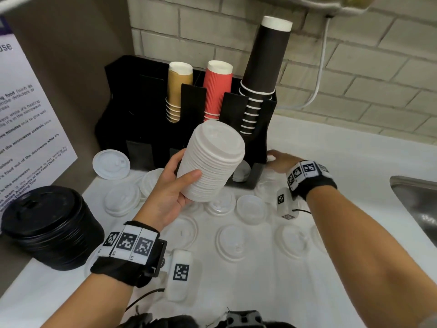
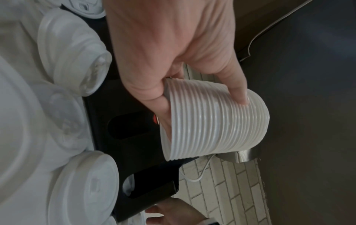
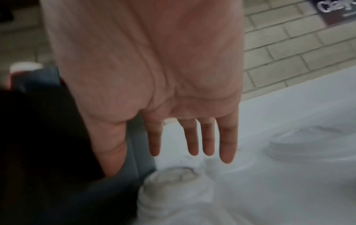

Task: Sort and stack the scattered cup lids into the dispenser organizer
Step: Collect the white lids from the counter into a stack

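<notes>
- A tall stack of white cup lids (image 1: 211, 162) is held in the air, tilted, in front of the black dispenser organizer (image 1: 144, 129) and above the counter.
- The left hand (image 1: 170, 192) grips that stack from the side, thumb across its front and fingers curled round the back; the left wrist view shows the ribbed lid edges (image 2: 215, 126) with the thumb pressed on them.
- The right hand (image 1: 280, 162) reaches to the organizer's right lower corner; its fingers (image 3: 192, 137) are straight and spread, holding nothing, with the thumb close beside the dark organizer wall.
- Loose white lids (image 1: 237, 242) lie scattered flat on the white counter (image 1: 343, 162) below both hands; one more lid (image 1: 111, 164) lies just beside the organizer's left foot.
- The organizer's upper slots hold upside-down cup stacks: tan cups (image 1: 177, 91), red ribbed cups (image 1: 216, 88) and taller black cups (image 1: 264, 67).
- A stack of black lids (image 1: 47, 228) stands on the counter at the left, well apart from the white stack.
- Behind it a printed notice (image 1: 28, 129) hangs on the side wall.
- A steel sink (image 1: 418, 200) edge shows at far right, and a white cable (image 1: 319, 74) hangs down the brick wall.
</notes>
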`<act>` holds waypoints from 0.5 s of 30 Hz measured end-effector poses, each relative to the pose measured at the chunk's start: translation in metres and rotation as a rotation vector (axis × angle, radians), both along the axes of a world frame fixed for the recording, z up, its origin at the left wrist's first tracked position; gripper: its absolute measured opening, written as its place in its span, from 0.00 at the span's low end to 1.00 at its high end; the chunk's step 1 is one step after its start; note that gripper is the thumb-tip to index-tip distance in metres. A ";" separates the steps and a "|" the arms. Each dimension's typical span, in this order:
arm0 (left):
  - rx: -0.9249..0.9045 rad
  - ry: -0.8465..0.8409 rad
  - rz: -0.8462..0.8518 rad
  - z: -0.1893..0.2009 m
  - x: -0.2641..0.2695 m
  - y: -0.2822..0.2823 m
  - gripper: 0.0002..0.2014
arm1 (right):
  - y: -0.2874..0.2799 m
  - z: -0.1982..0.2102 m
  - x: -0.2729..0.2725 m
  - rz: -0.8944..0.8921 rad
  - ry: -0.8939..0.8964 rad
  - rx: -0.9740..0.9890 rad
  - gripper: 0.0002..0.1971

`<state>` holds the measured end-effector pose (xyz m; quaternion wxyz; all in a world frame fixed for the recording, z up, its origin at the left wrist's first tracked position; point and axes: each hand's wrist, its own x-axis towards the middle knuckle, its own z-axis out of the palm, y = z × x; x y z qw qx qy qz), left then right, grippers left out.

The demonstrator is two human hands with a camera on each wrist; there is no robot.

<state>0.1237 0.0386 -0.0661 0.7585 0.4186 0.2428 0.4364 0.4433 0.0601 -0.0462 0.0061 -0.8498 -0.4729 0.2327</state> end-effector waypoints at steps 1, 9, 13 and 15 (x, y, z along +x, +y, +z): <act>0.003 0.008 0.000 0.000 -0.001 0.000 0.37 | 0.003 -0.004 -0.001 0.035 -0.045 -0.027 0.38; 0.008 0.026 0.010 -0.002 -0.009 0.000 0.42 | 0.000 -0.020 -0.014 0.159 -0.201 -0.061 0.47; -0.006 0.010 0.014 -0.001 -0.012 0.000 0.38 | -0.001 -0.018 -0.009 0.057 -0.121 -0.014 0.38; -0.004 0.007 0.014 -0.001 -0.013 -0.001 0.38 | -0.004 -0.013 -0.002 -0.027 -0.039 0.061 0.33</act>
